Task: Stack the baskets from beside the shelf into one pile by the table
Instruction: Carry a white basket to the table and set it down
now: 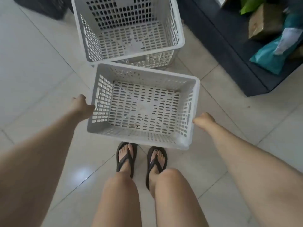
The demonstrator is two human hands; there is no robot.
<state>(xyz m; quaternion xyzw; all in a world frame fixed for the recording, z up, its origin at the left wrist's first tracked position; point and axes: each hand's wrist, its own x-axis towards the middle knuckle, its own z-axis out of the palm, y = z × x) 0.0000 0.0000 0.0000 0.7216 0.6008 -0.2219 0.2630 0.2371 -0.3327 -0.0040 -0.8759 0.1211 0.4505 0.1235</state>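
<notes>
Mid-carry, I judge: left hand and right hand each grasp a short end of the grey slotted plastic basket, held over the tiled floor just short of the matching basket pile; next it needs raising, squaring and lowering in.

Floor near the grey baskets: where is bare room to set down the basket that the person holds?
Bare tiles lie left of both baskets, this side of the black crate. A smaller patch lies right of the held basket, before the dark shelf. Crowded: the strip between the far basket and that shelf.
</notes>
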